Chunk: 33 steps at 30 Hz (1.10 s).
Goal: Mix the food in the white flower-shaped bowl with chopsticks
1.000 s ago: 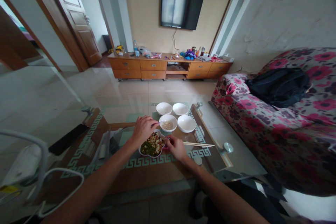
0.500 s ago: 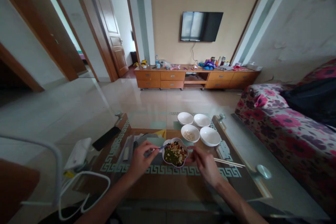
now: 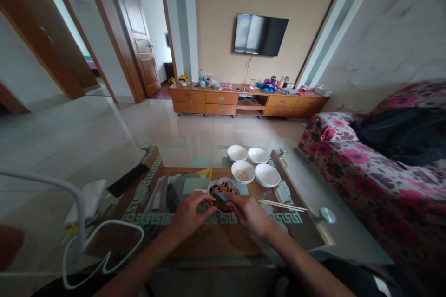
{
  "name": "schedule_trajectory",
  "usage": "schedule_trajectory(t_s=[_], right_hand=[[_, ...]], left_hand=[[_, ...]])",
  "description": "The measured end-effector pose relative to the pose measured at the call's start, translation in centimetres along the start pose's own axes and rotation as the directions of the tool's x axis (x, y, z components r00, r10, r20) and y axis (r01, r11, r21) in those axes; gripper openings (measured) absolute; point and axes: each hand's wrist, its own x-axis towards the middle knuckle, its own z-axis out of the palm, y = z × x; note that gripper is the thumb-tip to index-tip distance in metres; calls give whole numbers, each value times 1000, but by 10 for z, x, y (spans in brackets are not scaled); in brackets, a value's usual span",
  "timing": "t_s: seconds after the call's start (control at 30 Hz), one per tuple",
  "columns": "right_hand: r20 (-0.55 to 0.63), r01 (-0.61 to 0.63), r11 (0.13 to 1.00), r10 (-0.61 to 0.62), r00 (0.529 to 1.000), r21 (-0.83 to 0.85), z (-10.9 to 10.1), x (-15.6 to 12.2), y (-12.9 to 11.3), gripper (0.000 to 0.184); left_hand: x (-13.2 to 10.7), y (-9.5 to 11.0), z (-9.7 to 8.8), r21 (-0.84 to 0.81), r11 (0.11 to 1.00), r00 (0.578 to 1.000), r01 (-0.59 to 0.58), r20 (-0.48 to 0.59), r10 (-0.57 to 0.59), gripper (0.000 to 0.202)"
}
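A scalloped white bowl point(image 3: 225, 183) sits on the glass table before me, holding green, dark and tan bits in separate patches. My right hand point(image 3: 249, 213) comes in from the right and grips a slim purple utensil point(image 3: 220, 195), which slants over the food; its exact kind is hard to make out. At the bowl's left rim is my left hand point(image 3: 193, 213), thumb and forefinger curved apart with nothing seen between them. Just beyond stands a white bowl with pale flakes point(image 3: 243, 172), grouped with three plain white bowls point(image 3: 267, 175).
Wooden chopsticks point(image 3: 284, 205) lie on the glass table point(image 3: 195, 253) at right. A black phone-like slab point(image 3: 128, 180) and a white box-like thing point(image 3: 85, 200) are at left, near a white curved tube frame point(image 3: 80, 222). A flowered sofa point(image 3: 348, 162) stands at right.
The purple utensil has passed from my left hand to my right. My right hand has moved in over the bowl's right side, and the view has shifted a little to the right.
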Motion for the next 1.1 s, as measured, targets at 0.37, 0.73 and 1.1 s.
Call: schedule_trajectory(t_s=[0.37,0.73,1.1], right_hand=[[-47,-217,856,221,974,-469,-44,8,41,23],[91,-100,820,182,979,-564,-30,18,35,25],[115,-45,832,130,985,-553,-17,22,47,26]], left_hand=[[-39,-100,10,620,783,998,-48,8,56,103],[-43,-102,17,635,768,995,86,-93,-34,112],[-42,-96,15,652,753,996,89,-42,-81,98]])
